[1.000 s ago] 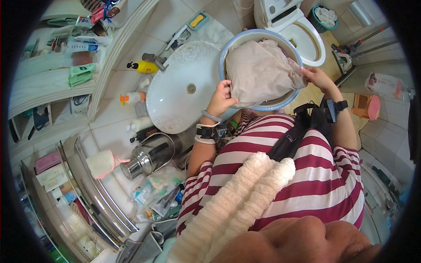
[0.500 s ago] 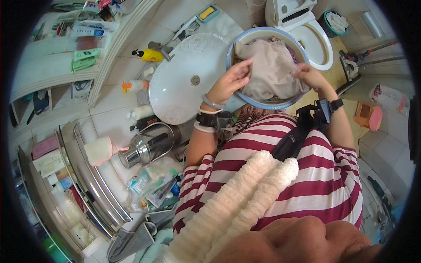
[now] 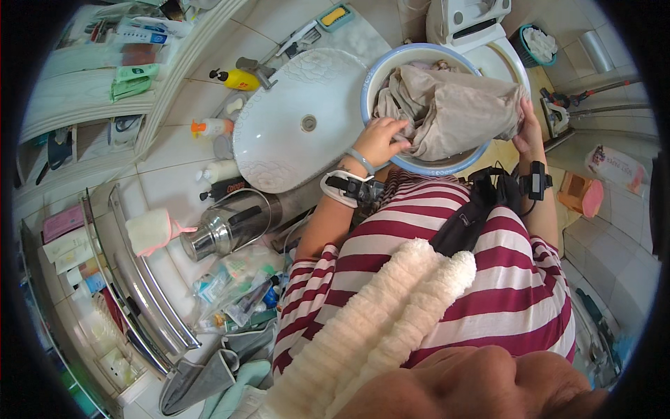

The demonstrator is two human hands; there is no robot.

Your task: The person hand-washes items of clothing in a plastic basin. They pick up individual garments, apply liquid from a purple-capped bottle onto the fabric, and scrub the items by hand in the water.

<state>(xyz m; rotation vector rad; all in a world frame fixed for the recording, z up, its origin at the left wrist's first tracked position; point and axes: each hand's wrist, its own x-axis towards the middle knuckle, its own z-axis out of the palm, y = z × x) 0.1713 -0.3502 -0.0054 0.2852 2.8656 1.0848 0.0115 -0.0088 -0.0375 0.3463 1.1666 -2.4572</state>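
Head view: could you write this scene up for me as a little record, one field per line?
Left hand: at the left part of the cloth; firm hold unclear
Right hand: holding the cloth's right end
Cloth: beige, rumpled, partly in the basin
Basin: blue-rimmed, right of the sink
Sink: pale, drain showing
Bottle: yellow, dark pump, beside the sink

Free room over sink (image 3: 272, 133), obstacle rightward: basin (image 3: 441, 167)

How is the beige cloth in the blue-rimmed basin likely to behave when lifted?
Probably floppy: the cloth lies in loose, soft folds. It may drag over the basin, since one end reaches past the rim to the right hand. Its weight is hard to judge from here.
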